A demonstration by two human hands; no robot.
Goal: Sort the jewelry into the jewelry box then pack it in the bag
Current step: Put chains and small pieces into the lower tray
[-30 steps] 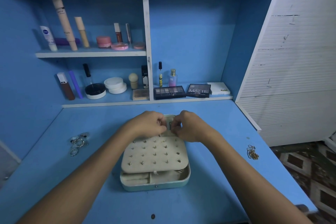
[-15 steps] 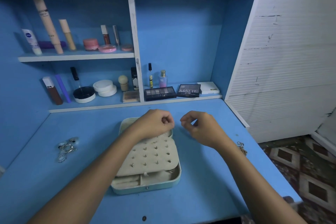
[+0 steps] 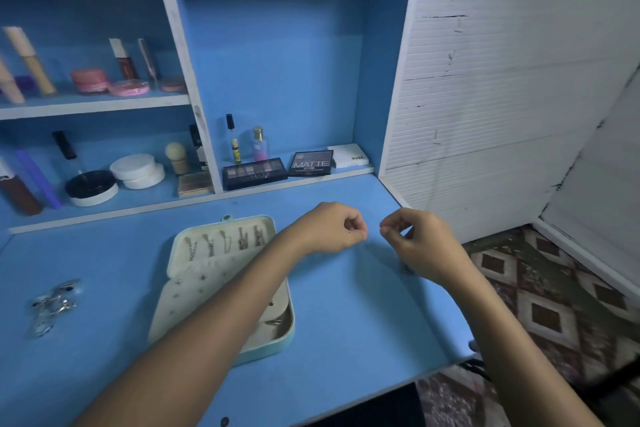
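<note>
Bare skin only is presented at the grip: left hand (image 3: 330, 229) and right hand (image 3: 420, 241), both raised over the blue laminate desktop (image 3: 346, 305) to the right of the box, fingers curled in, thumb tips closed against forefingers. Whether anything is pinched between them cannot be told; no chain or stud is resolved in either pinch or in the gap between the two hands.

Item, task object: pale mint hard-shell jewelry box (image 3: 221, 288), lying open on the desktop, left of the hands and partly crossed by the left forearm. Lid lining fitted with a row of small clasps, from which thin pieces are hung. Cream perforated earring panel (image 3: 194, 291) folded over the base tray, several studs seated in it. Judged light and rigid; hinge and panel judged delicate. Best taken by the outer shell at both sides once shut, not by the panel.

Item: cluster of silver metal rings (image 3: 52, 303), loose at the far left of the desktop, well apart from the box, not yet sorted. Judged small, hard, slippery, apt to roll; to be pinched singly at the band.

Item: small dark object (image 3: 408, 269) beside the right wrist, mostly hidden; not identifiable.

Item: cosmetics on the blue and white shelves (image 3: 104, 107) at the far side.

Bag: not in view.
</note>
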